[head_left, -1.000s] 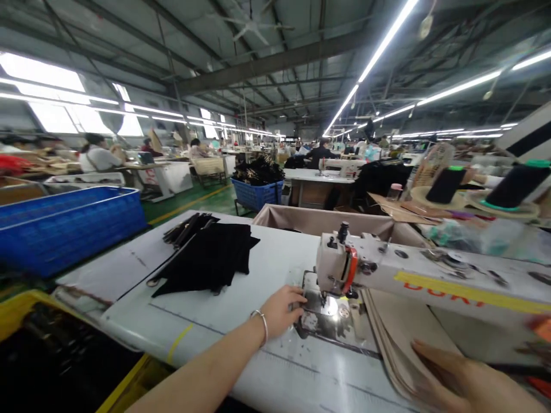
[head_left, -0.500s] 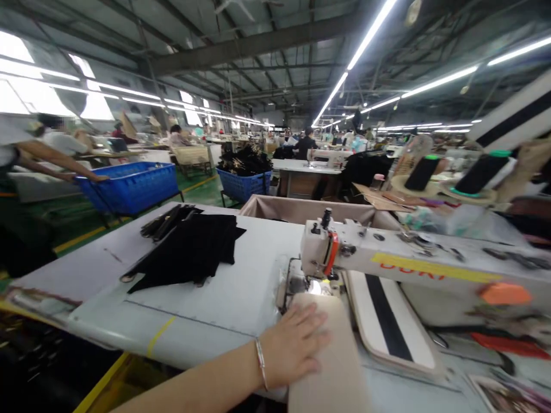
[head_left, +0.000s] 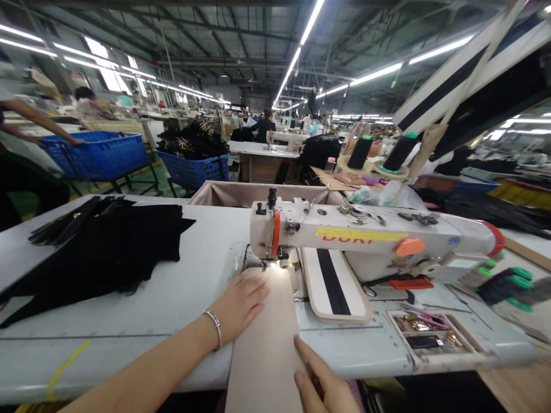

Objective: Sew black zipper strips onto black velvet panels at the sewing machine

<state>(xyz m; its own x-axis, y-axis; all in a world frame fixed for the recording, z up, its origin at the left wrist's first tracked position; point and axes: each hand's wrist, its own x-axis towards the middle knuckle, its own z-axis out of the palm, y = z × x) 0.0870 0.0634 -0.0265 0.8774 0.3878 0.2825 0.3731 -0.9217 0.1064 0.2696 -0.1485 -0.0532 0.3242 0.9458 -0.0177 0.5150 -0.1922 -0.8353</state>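
Note:
A long beige panel (head_left: 269, 344) with a rounded far end lies under the presser foot of a white sewing machine (head_left: 327, 226), lit by its lamp. My left hand (head_left: 241, 301), a bracelet at its wrist, rests flat on the panel's left side near the needle, fingers spread. At the panel's right edge is my right hand (head_left: 325, 381), its thumb and forefinger apart and their tips against the edge; its other fingers are hidden. Beyond the needle, a white panel with a black stripe (head_left: 333, 284) lies partly beneath the machine arm.
Black cut pieces (head_left: 112, 244) are heaped on the table's left. A small tray (head_left: 434, 338) holds scissors and metal bits at right. Thread cones (head_left: 398, 152) stand behind the machine. Past the table are a blue basket (head_left: 193, 163) and a person's arms at another blue bin (head_left: 97, 155).
The view has turned right and down. My right hand has come into sight at the panel's right edge. My left hand stays flat on the panel, now nearer its left edge.

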